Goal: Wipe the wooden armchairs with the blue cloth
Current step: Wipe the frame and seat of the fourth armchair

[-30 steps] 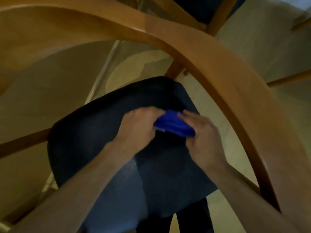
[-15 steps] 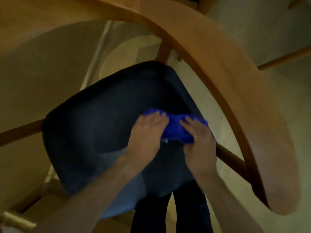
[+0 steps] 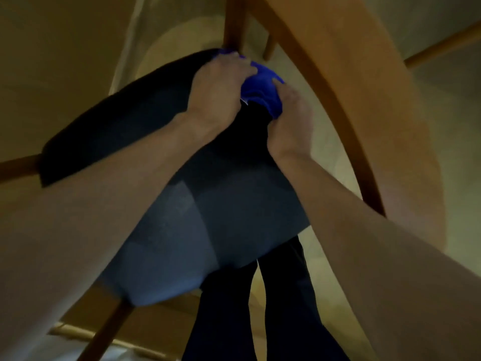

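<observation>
Head view: no readable writing. Blue cloth [image 3: 263,86] bunched at far corner of dark seat [image 3: 161,142], beside wooden post [image 3: 234,22]; earlier lay mid-seat. Left hand [image 3: 218,87] and right hand [image 3: 291,118] both gripping cloth, fingers curled. Curved wooden armrest [image 3: 351,105] close on right.

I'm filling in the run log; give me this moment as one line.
both hands on blue cloth | left hand, right hand gripping | cloth at dark seat far corner | by wooden post
</observation>
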A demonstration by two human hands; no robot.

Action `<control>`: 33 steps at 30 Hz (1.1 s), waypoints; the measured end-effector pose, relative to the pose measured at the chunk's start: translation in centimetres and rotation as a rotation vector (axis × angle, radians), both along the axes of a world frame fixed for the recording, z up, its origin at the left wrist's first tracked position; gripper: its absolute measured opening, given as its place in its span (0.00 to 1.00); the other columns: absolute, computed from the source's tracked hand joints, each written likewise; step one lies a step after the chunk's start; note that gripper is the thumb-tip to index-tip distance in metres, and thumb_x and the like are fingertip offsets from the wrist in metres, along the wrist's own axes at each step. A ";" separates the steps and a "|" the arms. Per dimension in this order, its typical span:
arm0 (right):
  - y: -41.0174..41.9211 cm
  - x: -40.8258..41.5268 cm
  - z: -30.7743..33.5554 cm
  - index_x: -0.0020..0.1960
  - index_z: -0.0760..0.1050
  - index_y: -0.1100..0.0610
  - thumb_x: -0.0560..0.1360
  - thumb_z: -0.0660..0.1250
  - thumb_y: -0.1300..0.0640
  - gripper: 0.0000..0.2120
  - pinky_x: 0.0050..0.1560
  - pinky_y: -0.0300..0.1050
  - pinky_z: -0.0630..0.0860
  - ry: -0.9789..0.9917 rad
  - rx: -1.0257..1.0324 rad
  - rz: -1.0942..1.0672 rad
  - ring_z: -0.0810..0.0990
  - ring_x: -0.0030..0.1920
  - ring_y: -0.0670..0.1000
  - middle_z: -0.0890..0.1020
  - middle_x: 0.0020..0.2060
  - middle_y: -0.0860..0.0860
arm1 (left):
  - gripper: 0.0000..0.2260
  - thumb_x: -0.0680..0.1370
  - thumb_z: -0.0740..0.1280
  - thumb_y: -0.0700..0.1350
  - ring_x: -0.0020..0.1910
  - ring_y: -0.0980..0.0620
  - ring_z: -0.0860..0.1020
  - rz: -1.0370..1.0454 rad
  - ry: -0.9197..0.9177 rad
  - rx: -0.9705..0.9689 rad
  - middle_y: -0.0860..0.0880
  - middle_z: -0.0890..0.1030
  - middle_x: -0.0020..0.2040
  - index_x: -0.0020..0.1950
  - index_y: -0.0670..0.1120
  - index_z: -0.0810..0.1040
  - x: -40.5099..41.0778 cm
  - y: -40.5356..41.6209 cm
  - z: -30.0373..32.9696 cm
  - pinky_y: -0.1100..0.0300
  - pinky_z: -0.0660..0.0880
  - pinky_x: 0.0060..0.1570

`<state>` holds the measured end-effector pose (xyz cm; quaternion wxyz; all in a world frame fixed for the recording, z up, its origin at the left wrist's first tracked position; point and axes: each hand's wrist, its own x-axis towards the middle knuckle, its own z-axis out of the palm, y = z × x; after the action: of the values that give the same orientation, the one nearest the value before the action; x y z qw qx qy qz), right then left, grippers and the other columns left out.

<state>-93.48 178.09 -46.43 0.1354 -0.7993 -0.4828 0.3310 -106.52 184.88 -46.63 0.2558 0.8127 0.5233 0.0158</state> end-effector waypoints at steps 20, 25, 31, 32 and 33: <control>-10.8 2.7 3.0 0.75 0.65 0.60 0.73 0.59 0.74 0.31 0.66 0.25 0.60 -0.022 0.139 -0.101 0.64 0.65 0.28 0.71 0.64 0.47 | 0.19 0.74 0.64 0.36 0.67 0.41 0.72 -0.028 -0.158 -0.083 0.40 0.77 0.65 0.66 0.40 0.77 3.2 -9.6 2.4 0.49 0.64 0.69; -15.0 0.5 1.3 0.79 0.57 0.55 0.75 0.59 0.73 0.36 0.74 0.49 0.62 -0.146 -0.059 -0.062 0.64 0.74 0.54 0.64 0.76 0.55 | 0.16 0.71 0.63 0.38 0.60 0.38 0.75 -0.195 -0.115 -0.055 0.38 0.80 0.57 0.56 0.37 0.80 3.2 -10.7 1.3 0.43 0.68 0.58; -25.1 -4.0 3.3 0.77 0.62 0.51 0.74 0.62 0.73 0.36 0.75 0.53 0.61 0.039 -0.203 -0.069 0.61 0.75 0.55 0.63 0.77 0.51 | 0.25 0.71 0.66 0.32 0.69 0.45 0.68 -0.234 0.010 -0.207 0.47 0.75 0.69 0.68 0.44 0.76 -3.2 -21.2 2.7 0.53 0.63 0.63; -25.8 -3.7 3.6 0.77 0.63 0.52 0.73 0.62 0.73 0.36 0.75 0.53 0.62 0.063 -0.210 -0.048 0.62 0.75 0.54 0.64 0.76 0.51 | 0.26 0.72 0.64 0.33 0.70 0.47 0.67 -0.249 0.049 -0.218 0.49 0.73 0.70 0.70 0.46 0.74 -3.9 -22.3 2.8 0.54 0.62 0.64; -26.0 -3.1 3.8 0.77 0.64 0.52 0.73 0.62 0.74 0.35 0.75 0.53 0.63 0.069 -0.191 -0.035 0.63 0.75 0.54 0.65 0.76 0.51 | 0.26 0.73 0.64 0.33 0.70 0.48 0.67 -0.249 0.044 -0.226 0.49 0.72 0.71 0.71 0.47 0.73 -4.2 -22.7 3.0 0.54 0.63 0.64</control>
<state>-96.61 152.08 -42.62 0.0810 -0.8051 -0.4299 0.4006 -110.74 162.14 -43.61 0.3338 0.8376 0.4223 -0.0930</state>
